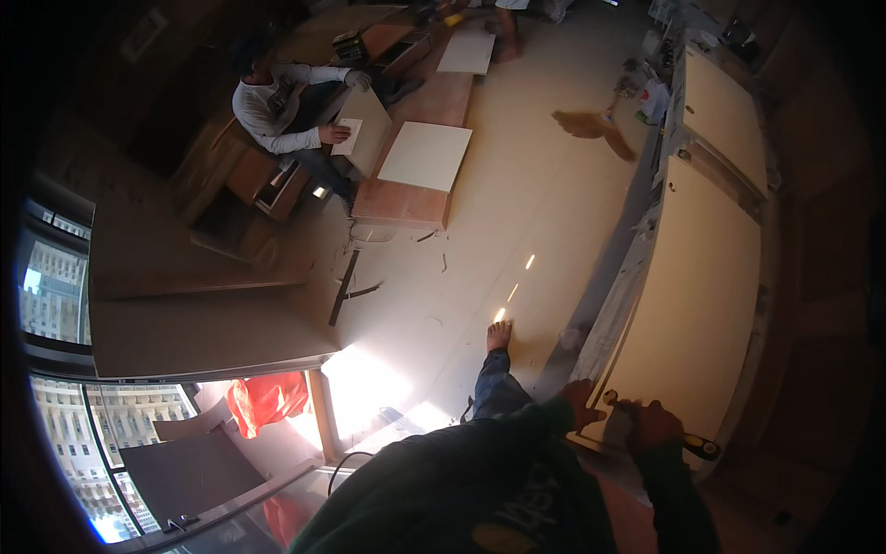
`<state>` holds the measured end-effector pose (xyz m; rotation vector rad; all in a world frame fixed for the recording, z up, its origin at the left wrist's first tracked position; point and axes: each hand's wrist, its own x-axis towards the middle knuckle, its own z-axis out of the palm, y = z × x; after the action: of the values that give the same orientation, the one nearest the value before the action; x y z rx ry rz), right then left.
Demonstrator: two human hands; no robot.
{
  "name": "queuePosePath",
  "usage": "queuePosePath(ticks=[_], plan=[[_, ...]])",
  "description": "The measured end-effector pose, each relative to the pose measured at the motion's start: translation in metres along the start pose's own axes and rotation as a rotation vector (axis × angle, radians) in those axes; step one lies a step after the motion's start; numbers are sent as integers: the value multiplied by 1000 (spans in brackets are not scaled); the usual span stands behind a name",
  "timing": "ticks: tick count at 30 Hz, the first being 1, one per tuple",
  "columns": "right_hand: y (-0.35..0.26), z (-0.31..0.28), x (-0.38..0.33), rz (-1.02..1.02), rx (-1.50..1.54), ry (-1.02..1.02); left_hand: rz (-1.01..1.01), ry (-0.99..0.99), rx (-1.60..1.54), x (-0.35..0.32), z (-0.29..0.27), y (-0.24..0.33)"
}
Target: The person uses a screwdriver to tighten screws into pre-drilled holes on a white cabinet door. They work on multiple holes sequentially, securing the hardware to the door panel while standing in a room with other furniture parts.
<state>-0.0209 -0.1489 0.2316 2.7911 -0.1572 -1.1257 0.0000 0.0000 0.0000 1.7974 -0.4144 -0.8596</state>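
From my head, the wide fisheye view is looking steeply down, catching my fingers (652,427) close at lower right and the floor (526,203) stretching farther ahead.

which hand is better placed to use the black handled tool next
Right, probably: the right hand appears to hold the black-handled tool over the pale panel, while the left hand is at the panel's edge, away from the handle.

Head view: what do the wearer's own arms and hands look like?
The left sleeve and right sleeve are long and dark green, like the top, which has a pale print. The left hand and right hand are gloveless; finer detail is lost in shadow.
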Motion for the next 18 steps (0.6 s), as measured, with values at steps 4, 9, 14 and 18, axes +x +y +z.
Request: queuePosePath(ticks=[4,9,14,18], plan=[[1,3,-3,9,-27,54,-22,2,14,1,2,13],[2,-8,1,-26,-3,62,-69,-54,97,4,0,18],[-3,-3,-7,-29,8,112,-65,-111,141,9,-13,26],[-4,8,1,24,27,119,9,-66,136,3,-17,36]])
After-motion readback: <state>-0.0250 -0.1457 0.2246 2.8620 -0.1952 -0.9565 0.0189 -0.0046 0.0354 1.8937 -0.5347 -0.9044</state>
